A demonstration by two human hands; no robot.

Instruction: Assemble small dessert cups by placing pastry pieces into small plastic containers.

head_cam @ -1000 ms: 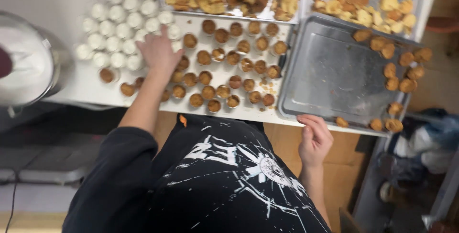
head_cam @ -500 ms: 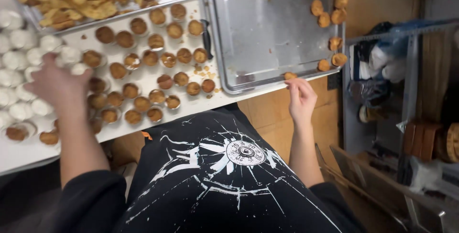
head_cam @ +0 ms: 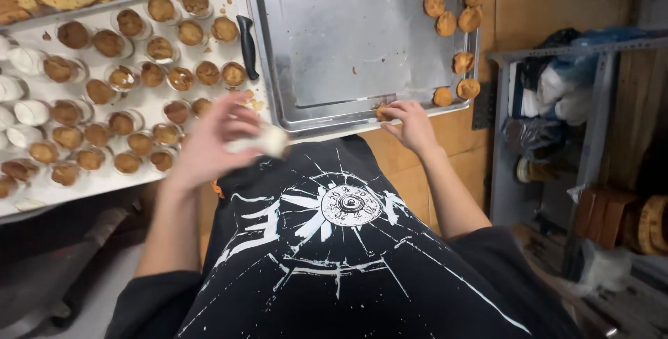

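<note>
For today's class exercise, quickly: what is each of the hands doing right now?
Left hand: closed around a small white cup, blurred.
Right hand: fingers pinching a round biscuit at the metal tray edge.

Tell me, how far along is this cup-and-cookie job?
Mostly done, it seems: many small cups on the white counter already hold a brown cookie. In hand: the left hand carries a small white cup, blurred, while the right hand picks a cookie off the metal tray. Left: a few white unfilled cups and cookies along the tray's edge.
</note>
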